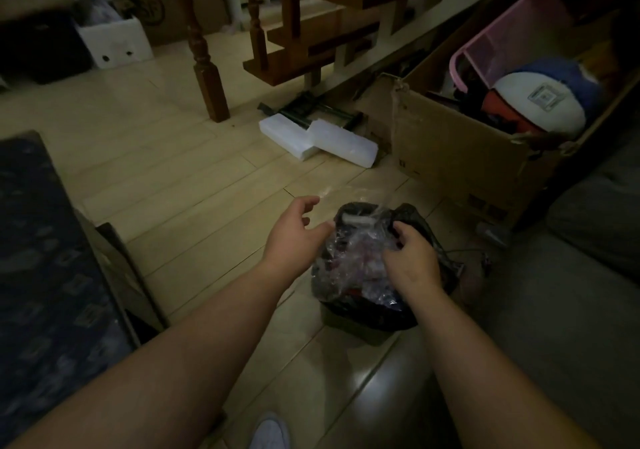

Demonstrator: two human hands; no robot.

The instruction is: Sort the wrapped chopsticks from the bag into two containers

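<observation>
A black plastic bag (367, 313) sits on the floor in the lower middle of the view. A clear plastic bag (349, 258) with reddish wrapped packets rests in its mouth. My right hand (412, 258) presses down on the clear plastic, fingers curled into it at the bag's far right rim. My left hand (294, 234) hovers at the bag's left edge, fingers spread and its thumb touching the clear plastic. Two white rectangular containers (287, 133) (346, 142) lie side by side on the floor farther away. The dim light hides what the packets hold.
A cardboard box (460, 147) full of clutter, with a pink basket (502, 47), stands at the right. Wooden stair posts (204, 64) rise behind the containers. A dark patterned cushion (45, 258) fills the left side, a grey sofa (571, 310) the right. My white shoe (270, 431) shows at the bottom.
</observation>
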